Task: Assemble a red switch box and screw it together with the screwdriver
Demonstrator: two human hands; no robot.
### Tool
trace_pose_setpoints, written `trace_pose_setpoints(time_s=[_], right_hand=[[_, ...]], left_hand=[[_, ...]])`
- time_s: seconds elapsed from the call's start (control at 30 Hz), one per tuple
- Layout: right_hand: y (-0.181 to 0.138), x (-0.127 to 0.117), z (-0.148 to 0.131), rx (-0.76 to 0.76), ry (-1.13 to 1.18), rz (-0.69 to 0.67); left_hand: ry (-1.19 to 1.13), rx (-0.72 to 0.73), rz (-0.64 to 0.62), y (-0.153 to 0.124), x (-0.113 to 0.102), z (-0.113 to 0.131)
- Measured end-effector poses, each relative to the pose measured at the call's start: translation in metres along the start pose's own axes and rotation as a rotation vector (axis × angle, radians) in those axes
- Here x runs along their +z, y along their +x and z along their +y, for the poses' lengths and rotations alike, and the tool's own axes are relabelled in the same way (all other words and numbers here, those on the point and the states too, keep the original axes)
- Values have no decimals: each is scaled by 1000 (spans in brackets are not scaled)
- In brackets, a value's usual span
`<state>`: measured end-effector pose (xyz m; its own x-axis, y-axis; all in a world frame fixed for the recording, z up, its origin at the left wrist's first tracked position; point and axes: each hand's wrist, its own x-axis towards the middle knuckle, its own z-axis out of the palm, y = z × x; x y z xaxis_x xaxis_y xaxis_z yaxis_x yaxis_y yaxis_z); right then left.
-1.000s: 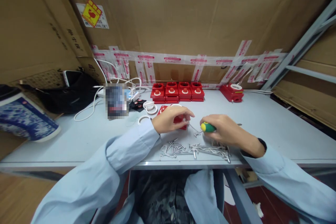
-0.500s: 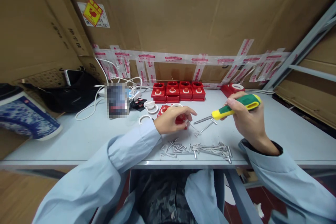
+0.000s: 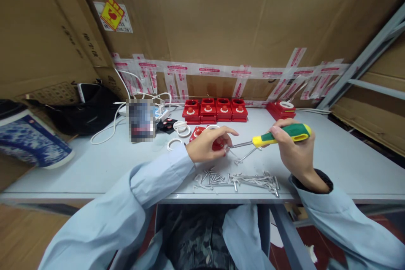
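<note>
My left hand (image 3: 209, 144) is closed around a small red housing (image 3: 218, 145), which its fingers partly cover. A white cord hangs from the housing toward a thin metal rod (image 3: 248, 155) on the table. In my right hand (image 3: 294, 147) is a screwdriver (image 3: 281, 135) with a green and yellow handle, held nearly level. Its tip reaches the near side of the red housing, by my left fingertips; the exact contact point is too small to make out. Beside my left hand lies another red part with a round button (image 3: 198, 131).
Several red button boxes (image 3: 215, 111) stand in a row against the cardboard, with another red box (image 3: 281, 109) farther right. Loose screws (image 3: 215, 176) and corded metal rods (image 3: 256, 180) lie near the front edge. White rings (image 3: 174, 144), cables and a patterned cup (image 3: 31, 139) are on the left.
My right hand has moved a little left and the screwdriver has come closer to level, its tip now at the red housing. My left hand has barely moved.
</note>
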<state>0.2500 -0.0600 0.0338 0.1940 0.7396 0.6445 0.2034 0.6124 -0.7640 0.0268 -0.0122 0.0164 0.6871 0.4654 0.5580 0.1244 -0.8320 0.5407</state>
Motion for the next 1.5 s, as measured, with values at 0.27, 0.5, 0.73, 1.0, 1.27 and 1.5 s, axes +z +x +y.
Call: trace_pose_setpoints(time_s=[0.27,0.5,0.73,1.0,1.27,1.5], right_hand=[[-5,3,-14,-77,-159,5],[-10,4,-12,-18,-122,53],[-7,-1,6,235,209,188],[-2,-1,8,336,324,251],[1,0,9,472,393,292],[1,-2,11,526,421,292]], left_hand=[[16,-40,-10,-1,0,-3],[-87,-99,16,-2,3,-2],[-331,-125,40,-1,2,0],[-407,-130,75,-1,6,1],[-386,-101,93,0,7,3],[-385,-82,110,2,7,6]])
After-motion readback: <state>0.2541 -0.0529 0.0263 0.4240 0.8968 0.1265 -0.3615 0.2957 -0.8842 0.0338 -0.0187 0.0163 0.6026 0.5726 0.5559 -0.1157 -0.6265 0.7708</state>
